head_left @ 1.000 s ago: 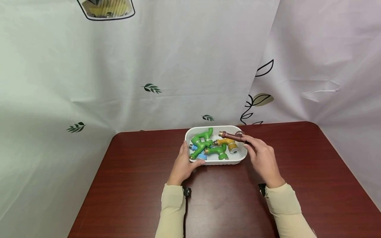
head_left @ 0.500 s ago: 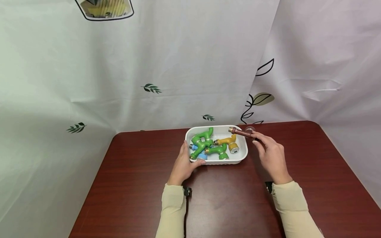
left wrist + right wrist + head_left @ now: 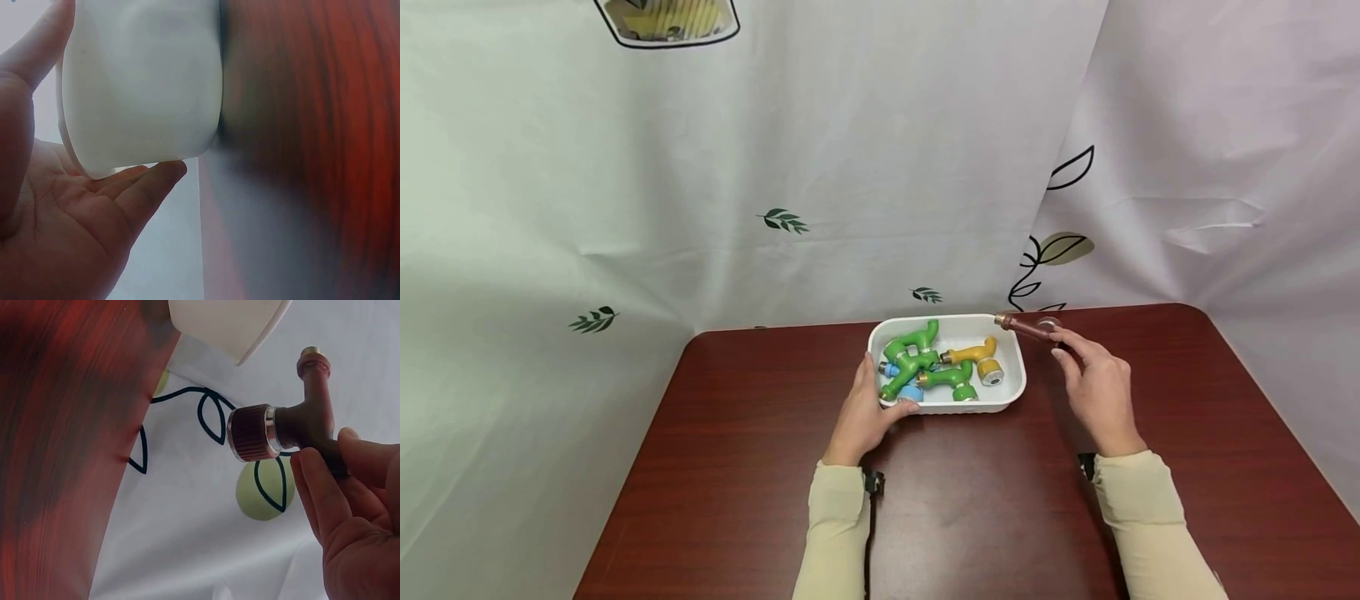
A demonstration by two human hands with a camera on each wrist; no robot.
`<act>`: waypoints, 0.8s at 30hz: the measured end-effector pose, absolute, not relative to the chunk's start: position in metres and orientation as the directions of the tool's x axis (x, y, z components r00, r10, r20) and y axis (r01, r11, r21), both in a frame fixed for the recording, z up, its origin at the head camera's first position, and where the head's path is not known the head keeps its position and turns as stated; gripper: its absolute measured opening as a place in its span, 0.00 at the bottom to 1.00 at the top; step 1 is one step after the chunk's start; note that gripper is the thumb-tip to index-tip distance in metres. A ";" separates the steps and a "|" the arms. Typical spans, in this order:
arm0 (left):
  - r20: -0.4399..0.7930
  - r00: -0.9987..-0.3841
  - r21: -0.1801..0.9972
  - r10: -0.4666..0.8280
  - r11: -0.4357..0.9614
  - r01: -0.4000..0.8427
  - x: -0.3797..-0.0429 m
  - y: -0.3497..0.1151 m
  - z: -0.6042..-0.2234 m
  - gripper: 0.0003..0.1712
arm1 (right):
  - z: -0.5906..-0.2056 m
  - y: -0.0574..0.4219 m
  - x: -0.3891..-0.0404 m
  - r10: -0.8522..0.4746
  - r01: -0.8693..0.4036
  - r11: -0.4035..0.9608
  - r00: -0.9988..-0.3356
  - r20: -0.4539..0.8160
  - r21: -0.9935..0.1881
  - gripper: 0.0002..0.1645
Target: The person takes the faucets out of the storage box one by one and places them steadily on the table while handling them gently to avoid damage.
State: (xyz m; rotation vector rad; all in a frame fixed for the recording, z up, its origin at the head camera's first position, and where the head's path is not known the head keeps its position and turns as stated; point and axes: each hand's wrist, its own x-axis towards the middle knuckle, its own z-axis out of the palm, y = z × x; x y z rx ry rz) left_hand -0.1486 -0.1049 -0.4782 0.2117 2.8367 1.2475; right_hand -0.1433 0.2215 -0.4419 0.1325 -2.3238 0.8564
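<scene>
My right hand pinches a maroon water tap at one end, just beyond the right rim of a white tray. In the right wrist view, the tap hangs above the table, its brass threaded end up and its ribbed round knob facing the tray. My left hand holds the tray's left end, thumb on the front rim and fingers along the side. Inside the tray lie several green taps, a yellow tap on the right, and blue tap parts, partly hidden under the green ones.
The tray stands near the back edge of a dark red wooden table. Behind the table hangs a pale curtain with leaf prints. A dark cable runs along the left sleeve.
My right hand has moved right, carrying the maroon tap from above the tray to beyond its right rim. My left hand has stayed on the tray.
</scene>
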 end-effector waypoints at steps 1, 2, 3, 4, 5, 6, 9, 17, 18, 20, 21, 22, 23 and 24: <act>0.021 -0.990 0.737 0.139 0.667 0.109 -0.149 -0.105 -0.478 0.70 | -0.442 0.222 -0.144 0.128 -0.296 0.780 -0.786 0.605 -0.551 0.17; 0.020 -0.990 0.738 0.139 0.666 0.109 -0.149 -0.104 -0.478 0.70 | -0.442 0.223 -0.144 0.134 -0.291 0.779 -0.788 0.601 -0.555 0.17; 0.022 -0.990 0.739 0.140 0.665 0.110 -0.149 -0.104 -0.478 0.69 | -0.442 0.223 -0.144 0.141 -0.286 0.778 -0.789 0.598 -0.559 0.17; 0.023 -0.990 0.739 0.140 0.664 0.111 -0.149 -0.104 -0.478 0.69 | -0.443 0.223 -0.144 0.148 -0.279 0.777 -0.790 0.595 -0.564 0.17; 0.025 -0.990 0.739 0.140 0.664 0.112 -0.149 -0.104 -0.478 0.69 | -0.443 0.224 -0.145 0.156 -0.273 0.776 -0.791 0.592 -0.568 0.17; 0.025 -0.990 0.740 0.140 0.663 0.113 -0.149 -0.103 -0.478 0.69 | -0.443 0.224 -0.145 0.163 -0.267 0.776 -0.791 0.590 -0.572 0.17; 0.027 -0.990 0.743 0.140 0.659 0.114 -0.149 -0.103 -0.477 0.69 | -0.445 0.226 -0.146 0.187 -0.244 0.777 -0.791 0.583 -0.580 0.16; 0.016 -0.990 0.740 0.143 0.664 0.108 -0.149 -0.104 -0.477 0.70 | -0.449 0.230 -0.147 0.210 -0.187 0.787 -0.814 0.541 -0.587 0.13; 0.014 -0.989 0.739 0.145 0.665 0.108 -0.149 -0.104 -0.477 0.70 | -0.450 0.230 -0.147 0.211 -0.182 0.790 -0.816 0.538 -0.586 0.13; 0.010 -0.989 0.740 0.145 0.664 0.104 -0.149 -0.104 -0.476 0.70 | -0.450 0.231 -0.147 0.213 -0.174 0.794 -0.818 0.534 -0.583 0.13; 0.007 -0.990 0.740 0.144 0.665 0.102 -0.149 -0.104 -0.476 0.70 | -0.451 0.231 -0.147 0.213 -0.171 0.795 -0.819 0.532 -0.582 0.13; 0.006 -0.990 0.740 0.144 0.665 0.101 -0.149 -0.105 -0.476 0.70 | -0.451 0.231 -0.147 0.213 -0.169 0.796 -0.821 0.530 -0.581 0.13; 0.006 -0.990 0.740 0.144 0.665 0.101 -0.148 -0.105 -0.476 0.70 | -0.452 0.231 -0.147 0.214 -0.165 0.797 -0.823 0.526 -0.582 0.13; 0.007 -0.990 0.740 0.144 0.665 0.102 -0.148 -0.105 -0.476 0.70 | -0.452 0.231 -0.148 0.215 -0.161 0.795 -0.827 0.520 -0.585 0.13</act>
